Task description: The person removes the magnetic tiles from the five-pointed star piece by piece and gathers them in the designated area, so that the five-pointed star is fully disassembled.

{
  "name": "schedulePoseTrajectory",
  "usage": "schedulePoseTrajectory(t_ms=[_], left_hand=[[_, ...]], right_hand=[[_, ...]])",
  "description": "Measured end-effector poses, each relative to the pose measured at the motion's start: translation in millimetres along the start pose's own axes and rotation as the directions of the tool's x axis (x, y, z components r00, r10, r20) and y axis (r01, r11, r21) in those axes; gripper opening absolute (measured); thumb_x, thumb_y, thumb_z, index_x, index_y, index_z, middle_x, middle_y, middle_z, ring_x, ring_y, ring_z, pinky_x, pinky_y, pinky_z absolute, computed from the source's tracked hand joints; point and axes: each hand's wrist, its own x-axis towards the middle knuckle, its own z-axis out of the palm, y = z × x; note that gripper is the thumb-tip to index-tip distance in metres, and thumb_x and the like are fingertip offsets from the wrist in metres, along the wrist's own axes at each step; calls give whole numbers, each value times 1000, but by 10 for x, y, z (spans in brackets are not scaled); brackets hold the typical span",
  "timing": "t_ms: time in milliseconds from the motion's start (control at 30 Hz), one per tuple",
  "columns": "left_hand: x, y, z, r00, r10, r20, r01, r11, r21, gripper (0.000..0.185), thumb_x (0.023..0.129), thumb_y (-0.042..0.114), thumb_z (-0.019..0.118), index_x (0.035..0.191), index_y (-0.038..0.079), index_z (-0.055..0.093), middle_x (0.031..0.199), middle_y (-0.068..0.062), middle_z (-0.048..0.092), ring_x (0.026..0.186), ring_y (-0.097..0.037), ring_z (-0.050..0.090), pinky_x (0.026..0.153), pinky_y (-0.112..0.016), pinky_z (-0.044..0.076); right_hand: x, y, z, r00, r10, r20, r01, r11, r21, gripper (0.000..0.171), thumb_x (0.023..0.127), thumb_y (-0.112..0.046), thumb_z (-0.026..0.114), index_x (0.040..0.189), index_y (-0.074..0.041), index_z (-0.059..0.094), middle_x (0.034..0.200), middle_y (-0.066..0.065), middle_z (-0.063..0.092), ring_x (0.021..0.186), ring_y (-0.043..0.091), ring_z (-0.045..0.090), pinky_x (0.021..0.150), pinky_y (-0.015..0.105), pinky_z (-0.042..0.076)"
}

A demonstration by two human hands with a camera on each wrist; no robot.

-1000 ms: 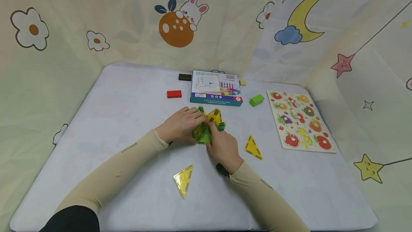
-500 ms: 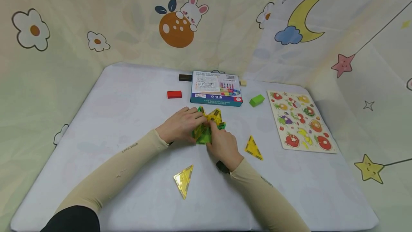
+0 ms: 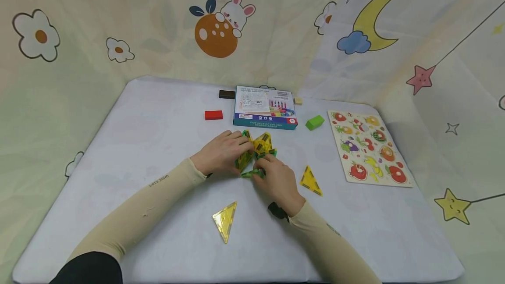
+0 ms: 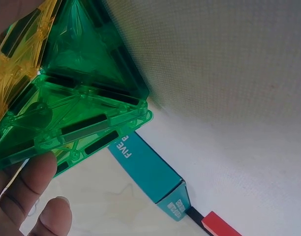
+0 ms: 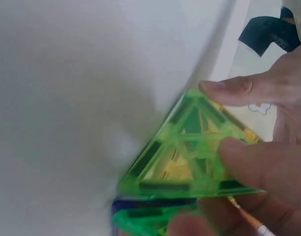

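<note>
- One red block (image 3: 213,115) is the leftmost loose piece we see, nearer us than a black block (image 3: 226,94).
- Nearer still, we see the left hand (image 3: 222,152) curled round the left side of a yellow-and-green tile structure (image 3: 263,143), some fingertips hidden.
- Nearest us, a yellow triangle (image 3: 225,222) lies flat.
- Between both hands we find that structure, just in front of a flat box (image 3: 265,108).
- At its near side, we see the right hand (image 3: 278,181) pinching a green triangular tile (image 5: 192,147) between thumb and fingers.
- Farther right we see another yellow triangle (image 3: 311,182), a green block (image 3: 314,122) and a fruit board (image 3: 368,150).
</note>
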Motion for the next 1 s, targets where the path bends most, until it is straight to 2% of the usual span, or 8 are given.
schedulePoseTrajectory(t_ms=[100, 200, 367, 500, 767, 1000], left_hand=[[-1, 6, -1, 1000, 4, 0, -4, 1000, -2, 70, 67, 52, 96, 123, 24, 65, 122, 2, 70, 112, -21, 60, 101, -40, 51], [-1, 5, 12, 1000, 13, -12, -13, 1000, -2, 69, 67, 51, 96, 123, 24, 66, 122, 2, 71, 111, -21, 61, 100, -40, 52], [-2, -2, 23, 1000, 17, -25, -17, 1000, -2, 71, 65, 49, 98, 123, 23, 66, 122, 1, 71, 112, -21, 61, 99, -40, 52], [-2, -8, 18, 1000, 19, -17, -19, 1000, 1, 72, 65, 48, 98, 124, 23, 65, 124, 1, 70, 113, -22, 61, 99, -40, 52], [-23, -34, -42, 1000, -3, -22, 3, 1000, -16, 68, 68, 44, 97, 125, 24, 66, 123, 3, 70, 111, -20, 60, 99, -40, 51], [-47, -44, -64, 999, -32, 9, 33, 997, -71, 66, 73, 44, 94, 128, 24, 66, 127, 4, 70, 113, -20, 60, 103, -41, 50]], right_hand=[[-31, 51, 4, 997, -63, -46, 64, 997, 30, 17, 84, -21, 87, 96, -16, 78, 91, -2, 75, 71, 11, 61, 63, 28, 53], [-51, 105, 8, 993, -98, -64, 106, 986, 132, 16, 83, -15, 88, 96, -13, 78, 90, 0, 77, 75, 12, 67, 69, 29, 57], [-62, 169, 8, 996, -85, -42, 94, 937, 335, 19, 83, -7, 86, 101, -9, 78, 95, 6, 79, 79, 14, 73, 72, 26, 61], [-67, 210, 2, 998, -69, -12, 68, 916, 395, 20, 85, -7, 85, 104, -8, 78, 97, 7, 79, 80, 15, 75, 71, 23, 61], [-159, 284, -88, 990, 10, 138, -67, 905, 419, 20, 87, -13, 84, 106, -11, 79, 90, 2, 77, 74, 8, 69, 68, 20, 57], [-359, 552, -205, 946, -6, 325, -158, 866, 475, 19, 89, -18, 82, 105, -10, 77, 86, 2, 72, 70, 9, 64, 64, 22, 54]])
